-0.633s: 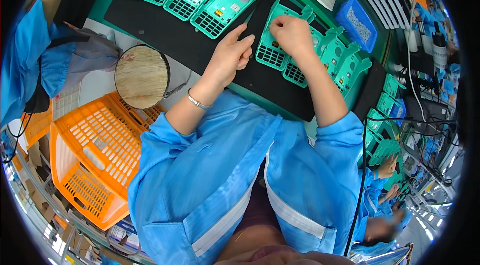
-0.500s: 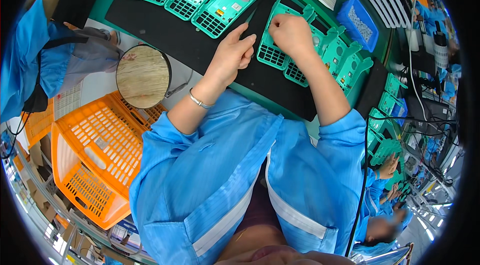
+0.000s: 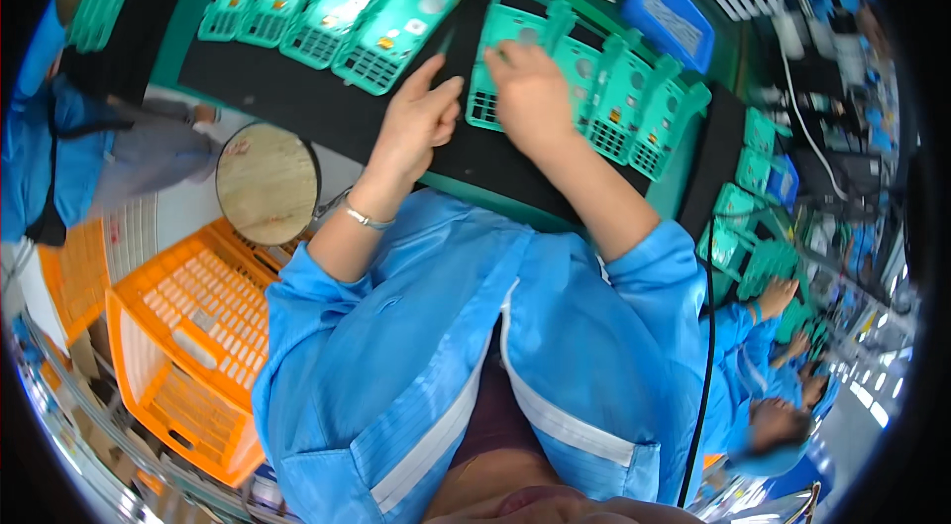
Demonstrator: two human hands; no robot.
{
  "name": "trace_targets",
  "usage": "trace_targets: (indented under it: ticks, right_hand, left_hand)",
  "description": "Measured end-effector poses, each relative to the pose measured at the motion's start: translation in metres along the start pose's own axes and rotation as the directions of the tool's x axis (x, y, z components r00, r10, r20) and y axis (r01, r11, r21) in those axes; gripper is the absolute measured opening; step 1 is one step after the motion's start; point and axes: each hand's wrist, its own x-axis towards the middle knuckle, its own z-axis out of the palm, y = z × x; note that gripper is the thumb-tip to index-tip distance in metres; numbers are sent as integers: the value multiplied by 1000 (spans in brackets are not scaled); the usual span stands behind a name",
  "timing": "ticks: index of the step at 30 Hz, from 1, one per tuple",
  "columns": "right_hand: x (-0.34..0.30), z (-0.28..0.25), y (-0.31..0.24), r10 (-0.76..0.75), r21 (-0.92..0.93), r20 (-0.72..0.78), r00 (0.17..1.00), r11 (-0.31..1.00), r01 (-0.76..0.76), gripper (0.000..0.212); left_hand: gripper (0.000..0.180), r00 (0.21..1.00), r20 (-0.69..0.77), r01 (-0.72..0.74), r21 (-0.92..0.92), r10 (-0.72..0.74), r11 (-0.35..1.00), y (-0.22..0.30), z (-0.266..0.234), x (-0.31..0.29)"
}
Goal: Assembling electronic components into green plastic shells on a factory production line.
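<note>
My left hand (image 3: 418, 118) is closed, fingers curled, at the black work mat (image 3: 317, 103). A thin dark pointed tool, like tweezers (image 3: 446, 41), sticks up from its fingertips. To its right, my right hand (image 3: 530, 93) bends over a green plastic housing (image 3: 483, 108) with a grid of square holes. Its fingers are drawn together, slightly blurred, and whatever they hold is hidden. Left of the hands is another green housing (image 3: 396, 29) with a round silver disc and a small yellow part inside, beside several similar ones. More housings (image 3: 656, 123) stand in a row to the right.
A blue bin (image 3: 669, 19) of small pale parts stands at the far right of the mat. Left of me are a round stool (image 3: 265, 182) and an orange crate (image 3: 188, 366). A black cable (image 3: 710, 356) hangs at my right. Co-workers sit or stand on both sides.
The view has shifted, so the bench sits further left. My right hand has drawn down over the housing, its fingers lower on it. The left hand keeps its curled grip.
</note>
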Motion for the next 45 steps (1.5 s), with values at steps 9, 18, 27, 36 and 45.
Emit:
trace_targets:
  ticks: [9,18,27,36,45]
  right_hand:
    - [-31,-27,17,125,212,-170,977,973,-87,40]
    - [-220,-58,109,888,407,-164,430,458,-790,36]
    - [-208,-53,125,971,799,91,220,61,-599,60]
    - [-199,-139,134,913,847,35,407,189,-496,47]
    - [-185,-127,197,844,593,-97,528,475,-650,49]
  left_hand:
    - [60,998,-32,53,364,-45,930,7,12,6]
    - [29,997,-58,71,462,-50,884,23,9,12]
    - [28,958,116,159,550,-264,820,32,28,-4]
    - [18,923,313,-3,587,-223,810,44,71,-20]
    - [35,727,547,19,587,-414,809,-12,20,25]
